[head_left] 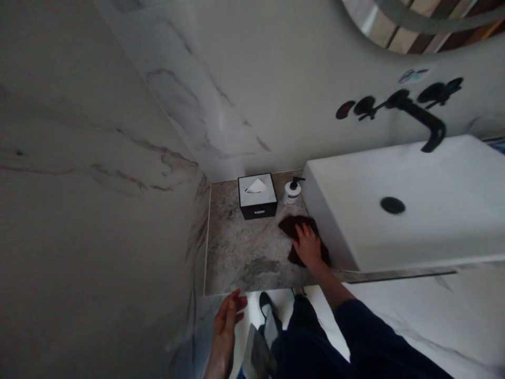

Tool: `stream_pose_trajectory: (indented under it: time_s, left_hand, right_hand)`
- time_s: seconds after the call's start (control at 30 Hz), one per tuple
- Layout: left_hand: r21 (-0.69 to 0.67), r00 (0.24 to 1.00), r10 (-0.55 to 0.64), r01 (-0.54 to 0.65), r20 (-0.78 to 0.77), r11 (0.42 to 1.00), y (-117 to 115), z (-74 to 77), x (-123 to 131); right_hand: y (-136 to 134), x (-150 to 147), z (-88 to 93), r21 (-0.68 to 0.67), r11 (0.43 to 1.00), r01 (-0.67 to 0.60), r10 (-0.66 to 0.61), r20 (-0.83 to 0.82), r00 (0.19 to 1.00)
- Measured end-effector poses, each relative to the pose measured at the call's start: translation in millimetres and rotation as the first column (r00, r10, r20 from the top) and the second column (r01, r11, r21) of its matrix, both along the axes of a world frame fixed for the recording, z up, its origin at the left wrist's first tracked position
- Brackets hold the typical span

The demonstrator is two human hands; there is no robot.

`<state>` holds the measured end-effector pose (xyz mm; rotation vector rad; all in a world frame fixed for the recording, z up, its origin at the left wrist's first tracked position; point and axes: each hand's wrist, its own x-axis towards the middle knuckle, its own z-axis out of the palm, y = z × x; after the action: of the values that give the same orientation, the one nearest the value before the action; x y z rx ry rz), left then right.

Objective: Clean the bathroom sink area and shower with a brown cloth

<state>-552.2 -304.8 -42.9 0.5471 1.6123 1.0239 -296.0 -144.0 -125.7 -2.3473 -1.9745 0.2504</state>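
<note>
My right hand [307, 246] holds a dark brown cloth [290, 225] down against the grey stone-look countertop [232, 247], right beside the sink's left wall. The fingers rest over the cloth, and part of it spreads out past them on both sides. Below the counter's front edge, toward the left, my left hand [229, 316] hangs with its fingers loosely curved and apart, nothing in it. Behind the cloth stand a white pump bottle [292, 193] with a black top and a black-and-white tissue box [258, 197] with a tissue sticking out.
A white rectangular sink [355, 231] fills the right side, with a black drain [392, 205] and a black wall faucet [428, 121] above it. A marbled wall [118, 221] borders the counter on the left. A round mirror [418, 31] hangs at the upper right.
</note>
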Motion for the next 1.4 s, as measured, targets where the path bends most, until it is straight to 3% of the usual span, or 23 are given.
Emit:
stream_pose_trajectory:
  time_s: [0.07, 0.13, 0.2, 0.27, 0.33, 0.37, 0.43, 0.5, 0.6, 0.67, 0.73, 0.83, 0.93, 1.03, 1.13, 1.23, 1.33, 1.4]
  left_hand:
    - [-0.02, 0.999, -0.05, 0.05, 0.014, 0.999, -6.3, -5.9, -8.4]
    - [-0.045, 0.994, -0.106, 0.108, 0.037, 0.993, -10.5, -10.9, -17.5]
    - [-0.044, 0.988, -0.15, 0.151, 0.039, 0.988, -10.7, -13.6, -24.1]
    - [-0.024, 0.981, -0.191, 0.191, 0.029, 0.981, -7.1, -13.3, -26.3]
    - [0.003, 0.973, -0.232, 0.232, 0.02, 0.973, -1.5, -10.5, -24.0]
    - [0.017, 0.968, -0.25, 0.249, 0.017, 0.968, 1.4, -8.6, -21.7]
    - [0.041, 0.96, -0.28, 0.279, 0.015, 0.959, 6.2, -5.4, -15.8]
    - [0.045, 0.954, -0.298, 0.297, 0.013, 0.954, 8.6, -4.4, -9.3]
    - [0.043, 0.954, -0.301, 0.301, -0.004, 0.953, 8.0, -7.1, 1.6]
    - [0.053, 0.957, -0.288, 0.289, -0.017, 0.956, 7.1, -9.5, 11.3]
    - [0.068, 0.957, -0.288, 0.29, -0.033, 0.955, 8.7, -10.4, 24.9]
    - [0.095, 0.936, -0.345, 0.351, -0.067, 0.932, 20.2, -6.5, 55.2]
    - [0.142, 0.897, -0.432, 0.441, -0.088, 0.886, 40.6, 1.1, 98.9]
    - [0.226, 0.891, -0.427, 0.452, -0.153, 0.863, 61.1, 7.0, 150.0]
    - [0.29, 0.892, -0.377, 0.44, -0.249, 0.85, 76.2, 10.5, 198.5]
    - [0.26, 0.859, -0.391, 0.481, -0.33, 0.838, 85.5, 14.4, 240.6]
    - [0.179, 0.828, -0.381, 0.483, -0.411, 0.857, 90.0, 16.9, 275.4]
    - [0.16, 0.824, -0.35, 0.458, -0.445, 0.875, 91.1, 17.1, 292.2]
  right_hand:
    - [-8.2, -20.6, 0.4, -0.011, 0.995, 0.096, -0.096, -0.003, 0.995]
    - [-25.9, -64.4, 0.1, -0.051, 0.998, 0.028, -0.031, -0.057, 0.998]
    - [-46.8, -113.4, -1.4, -0.067, 0.974, -0.218, 0.205, -0.165, 0.965]
    - [-65.8, -149.1, -3.7, -0.045, 0.866, -0.498, 0.471, -0.264, 0.842]
    - [-81.0, -159.2, -6.0, 0.008, 0.748, -0.663, 0.63, -0.321, 0.707]
    - [-87.6, -153.2, -7.0, 0.032, 0.72, -0.693, 0.661, -0.333, 0.672]
    - [-100.2, -121.0, -9.8, 0.06, 0.737, -0.674, 0.652, -0.327, 0.684]
    - [-113.2, -69.5, -13.8, 0.031, 0.8, -0.599, 0.582, -0.281, 0.763]
    - [-132.1, 15.2, -19.9, -0.06, 0.899, -0.433, 0.418, -0.171, 0.892]
    - [-142.3, 56.0, -21.2, -0.104, 0.948, -0.302, 0.291, -0.116, 0.95]
    - [-149.2, 74.1, -19.9, -0.117, 0.968, -0.222, 0.212, -0.096, 0.973]
    - [-151.3, 67.9, -15.5, -0.104, 0.971, -0.215, 0.203, -0.112, 0.973]
    - [-148.1, 63.8, -10.1, -0.04, 0.944, -0.329, 0.318, -0.167, 0.933]
    - [-149.4, 101.2, -3.0, 0.02, 0.894, -0.447, 0.441, -0.209, 0.873]
    - [-155.8, 183.6, 5.8, -0.004, 0.944, -0.33, 0.323, -0.199, 0.925]
    - [-162.4, 291.0, 15.8, -0.017, 0.998, -0.055, 0.051, -0.169, 0.984]
    - [-163.0, 388.6, 25.0, -0.027, 0.959, 0.284, -0.285, -0.129, 0.95]
    - [-157.8, 426.1, 28.3, -0.036, 0.899, 0.436, -0.437, -0.115, 0.892]
